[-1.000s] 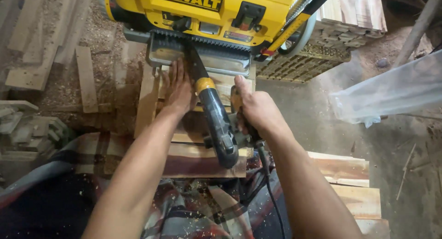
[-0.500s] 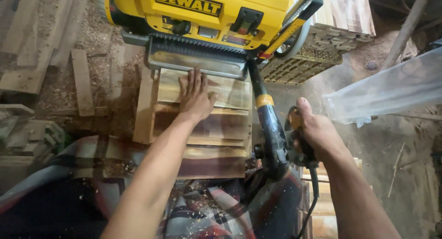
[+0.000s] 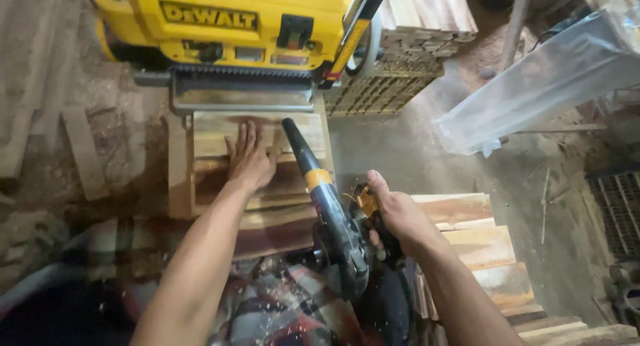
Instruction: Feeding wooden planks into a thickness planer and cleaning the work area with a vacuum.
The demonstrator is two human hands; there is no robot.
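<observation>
My left hand (image 3: 251, 158) lies flat, fingers spread, on a wooden board (image 3: 267, 129) that rests on a small wooden stand in front of a yellow thickness planer (image 3: 227, 33). My right hand (image 3: 395, 216) grips the handle of a black handheld blower (image 3: 333, 219) with a yellow band. Its long nozzle points up and left, and the tip hovers over the board just right of my left hand. The board's far end sits at the planer's grey infeed plate (image 3: 243, 96).
Stacked planks (image 3: 480, 253) lie at lower right beside my right arm. More stacked timber (image 3: 427, 19) and a lattice crate (image 3: 380, 86) stand right of the planer. A clear plastic sheet (image 3: 553, 79) hangs at upper right. Loose boards (image 3: 83, 153) and sawdust cover the floor at left.
My right hand has swung the blower out to the right and then back left, so the nozzle now points at the board. My left hand has stayed flat on the board.
</observation>
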